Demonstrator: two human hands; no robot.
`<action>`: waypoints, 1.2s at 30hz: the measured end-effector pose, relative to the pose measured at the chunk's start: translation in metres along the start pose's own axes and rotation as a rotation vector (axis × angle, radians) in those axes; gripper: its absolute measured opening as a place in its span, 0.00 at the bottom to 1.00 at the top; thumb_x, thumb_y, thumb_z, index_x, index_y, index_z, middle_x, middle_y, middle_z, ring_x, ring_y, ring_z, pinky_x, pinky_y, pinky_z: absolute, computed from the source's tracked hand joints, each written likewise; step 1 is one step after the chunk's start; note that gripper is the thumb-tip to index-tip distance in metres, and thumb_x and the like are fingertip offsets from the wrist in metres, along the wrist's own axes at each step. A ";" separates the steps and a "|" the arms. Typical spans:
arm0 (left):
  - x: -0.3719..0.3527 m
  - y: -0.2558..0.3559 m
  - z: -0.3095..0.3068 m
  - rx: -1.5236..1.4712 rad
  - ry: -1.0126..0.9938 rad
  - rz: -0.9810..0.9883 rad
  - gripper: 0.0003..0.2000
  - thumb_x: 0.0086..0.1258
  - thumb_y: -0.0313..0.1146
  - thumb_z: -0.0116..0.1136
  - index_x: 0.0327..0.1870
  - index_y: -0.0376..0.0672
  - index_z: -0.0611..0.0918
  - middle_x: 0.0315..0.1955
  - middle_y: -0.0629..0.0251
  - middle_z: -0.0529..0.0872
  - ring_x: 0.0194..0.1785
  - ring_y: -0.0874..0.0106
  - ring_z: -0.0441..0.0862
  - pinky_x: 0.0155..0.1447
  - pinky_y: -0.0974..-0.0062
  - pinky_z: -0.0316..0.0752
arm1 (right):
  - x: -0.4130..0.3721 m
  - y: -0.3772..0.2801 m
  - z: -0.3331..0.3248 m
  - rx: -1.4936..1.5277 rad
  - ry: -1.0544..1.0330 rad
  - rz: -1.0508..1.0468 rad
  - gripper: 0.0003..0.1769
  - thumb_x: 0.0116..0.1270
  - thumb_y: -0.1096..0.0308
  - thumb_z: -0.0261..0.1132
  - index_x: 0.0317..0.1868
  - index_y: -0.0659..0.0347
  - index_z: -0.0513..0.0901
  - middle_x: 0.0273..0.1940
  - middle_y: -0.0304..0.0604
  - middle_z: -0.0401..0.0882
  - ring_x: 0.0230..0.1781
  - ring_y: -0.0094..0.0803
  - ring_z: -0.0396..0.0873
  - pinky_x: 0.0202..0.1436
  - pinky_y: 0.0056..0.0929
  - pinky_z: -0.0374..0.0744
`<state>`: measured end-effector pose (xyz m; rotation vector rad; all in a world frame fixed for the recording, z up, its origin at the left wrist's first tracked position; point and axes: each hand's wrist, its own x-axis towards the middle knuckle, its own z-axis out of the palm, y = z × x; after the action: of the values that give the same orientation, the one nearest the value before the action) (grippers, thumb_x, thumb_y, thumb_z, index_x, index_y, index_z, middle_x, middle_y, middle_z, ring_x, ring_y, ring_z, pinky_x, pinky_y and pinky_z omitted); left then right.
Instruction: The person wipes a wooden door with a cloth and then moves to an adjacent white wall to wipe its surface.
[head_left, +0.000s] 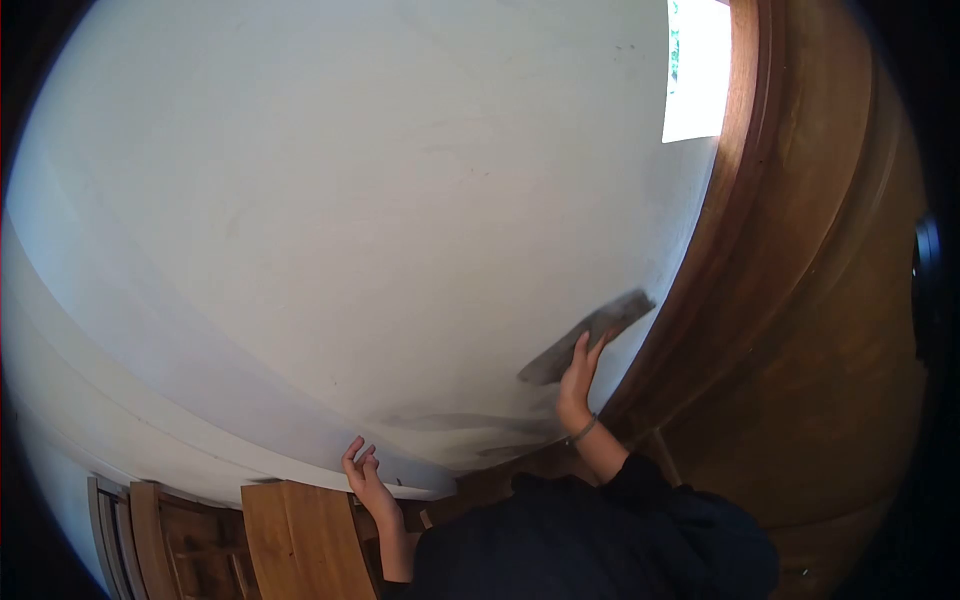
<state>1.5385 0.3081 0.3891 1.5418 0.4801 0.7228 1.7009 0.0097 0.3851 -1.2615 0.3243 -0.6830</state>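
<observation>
A grey, flat, elongated tool, which looks like a trowel (556, 362), lies tilted against the pale wall (400, 230). My right hand (580, 385) is on it, fingers extended up over its middle. A thin band circles the right wrist. Below and left of the tool, darker grey smears (460, 422) mark the lower wall. My left hand (366, 474) is raised near the wall's lower edge, holding nothing, its fingers apart and slightly curled.
Brown wooden framing (740, 200) curves along the right side, beside a bright opening (695, 75) at the top right. Wooden furniture (305, 540) stands at the lower left, close to my left forearm.
</observation>
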 end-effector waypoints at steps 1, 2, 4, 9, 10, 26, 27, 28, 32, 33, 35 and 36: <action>-0.002 0.000 0.000 -0.009 -0.010 -0.013 0.16 0.76 0.25 0.46 0.62 0.40 0.76 0.63 0.59 0.79 0.61 0.66 0.79 0.62 0.70 0.71 | 0.006 -0.022 0.007 -0.027 0.007 -0.105 0.43 0.83 0.46 0.47 0.83 0.66 0.42 0.85 0.50 0.31 0.86 0.43 0.30 0.85 0.40 0.35; -0.003 0.001 0.002 -0.019 -0.018 -0.025 0.16 0.76 0.25 0.46 0.62 0.40 0.76 0.63 0.59 0.79 0.61 0.66 0.79 0.62 0.70 0.71 | 0.017 -0.032 0.012 -0.034 0.037 -0.175 0.42 0.84 0.47 0.47 0.83 0.65 0.43 0.85 0.51 0.32 0.86 0.43 0.30 0.85 0.42 0.35; -0.006 0.004 0.004 -0.031 -0.032 -0.028 0.16 0.76 0.25 0.46 0.62 0.40 0.76 0.62 0.59 0.79 0.61 0.66 0.79 0.62 0.70 0.70 | 0.045 -0.051 0.018 -0.055 0.074 -0.340 0.40 0.84 0.48 0.47 0.83 0.64 0.45 0.85 0.50 0.35 0.86 0.45 0.31 0.85 0.46 0.35; -0.020 0.009 0.009 -0.001 -0.045 -0.046 0.15 0.77 0.25 0.47 0.62 0.40 0.76 0.57 0.60 0.82 0.60 0.67 0.80 0.63 0.71 0.70 | 0.090 -0.148 0.050 -0.180 0.092 -0.703 0.33 0.84 0.54 0.48 0.82 0.54 0.55 0.85 0.41 0.44 0.86 0.47 0.32 0.82 0.60 0.28; -0.022 0.004 0.009 0.018 -0.058 -0.027 0.14 0.78 0.29 0.47 0.61 0.42 0.76 0.62 0.61 0.80 0.61 0.67 0.80 0.64 0.67 0.71 | 0.085 -0.163 0.057 -0.195 0.057 -0.766 0.32 0.82 0.56 0.51 0.82 0.53 0.57 0.85 0.41 0.45 0.86 0.48 0.32 0.82 0.61 0.27; -0.059 -0.008 0.021 -0.108 -0.004 -0.160 0.13 0.78 0.28 0.47 0.59 0.39 0.77 0.57 0.61 0.84 0.59 0.69 0.81 0.63 0.71 0.70 | -0.037 -0.081 0.150 -0.438 -0.380 -1.333 0.22 0.74 0.67 0.59 0.63 0.35 0.85 0.72 0.31 0.75 0.79 0.48 0.59 0.81 0.62 0.28; -0.059 -0.008 0.019 -0.104 0.003 -0.162 0.13 0.78 0.27 0.47 0.59 0.39 0.77 0.57 0.61 0.84 0.59 0.69 0.81 0.63 0.71 0.70 | -0.039 -0.114 0.168 -0.378 -0.340 -1.274 0.21 0.74 0.67 0.59 0.63 0.36 0.85 0.72 0.32 0.75 0.79 0.48 0.59 0.81 0.62 0.28; -0.058 -0.008 0.017 -0.102 0.009 -0.163 0.13 0.78 0.27 0.47 0.59 0.40 0.78 0.57 0.61 0.84 0.59 0.69 0.81 0.63 0.71 0.70 | -0.041 -0.148 0.185 -0.313 -0.301 -1.217 0.21 0.74 0.67 0.58 0.62 0.38 0.86 0.72 0.32 0.75 0.79 0.48 0.59 0.81 0.61 0.28; -0.067 -0.006 0.015 -0.122 0.047 -0.167 0.13 0.78 0.24 0.46 0.60 0.37 0.77 0.58 0.59 0.84 0.60 0.68 0.82 0.63 0.71 0.71 | -0.046 -0.237 0.237 -0.199 -0.251 -1.234 0.25 0.73 0.62 0.62 0.70 0.37 0.79 0.78 0.30 0.66 0.82 0.47 0.52 0.81 0.64 0.29; -0.070 -0.006 0.014 -0.136 0.060 -0.173 0.13 0.78 0.24 0.46 0.60 0.38 0.77 0.58 0.59 0.84 0.60 0.68 0.82 0.63 0.71 0.71 | -0.052 -0.244 0.243 -0.178 -0.256 -1.235 0.27 0.73 0.60 0.62 0.72 0.36 0.77 0.79 0.30 0.64 0.83 0.47 0.50 0.80 0.64 0.29; -0.075 -0.007 0.009 -0.162 0.082 -0.185 0.13 0.78 0.24 0.46 0.59 0.38 0.77 0.58 0.60 0.84 0.60 0.69 0.81 0.63 0.71 0.71 | -0.071 -0.239 0.250 -0.212 -0.325 -1.252 0.28 0.72 0.61 0.63 0.72 0.34 0.76 0.79 0.27 0.64 0.82 0.45 0.52 0.81 0.65 0.32; -0.076 -0.008 0.007 -0.162 0.087 -0.191 0.13 0.78 0.25 0.46 0.59 0.39 0.77 0.58 0.60 0.84 0.60 0.69 0.81 0.63 0.71 0.70 | -0.079 -0.233 0.255 -0.229 -0.360 -1.259 0.29 0.72 0.62 0.63 0.73 0.33 0.76 0.79 0.26 0.64 0.82 0.44 0.53 0.81 0.65 0.33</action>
<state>1.4899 0.2517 0.3687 1.2980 0.6105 0.6652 1.7198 0.2200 0.6697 -1.7235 -0.7977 -1.4570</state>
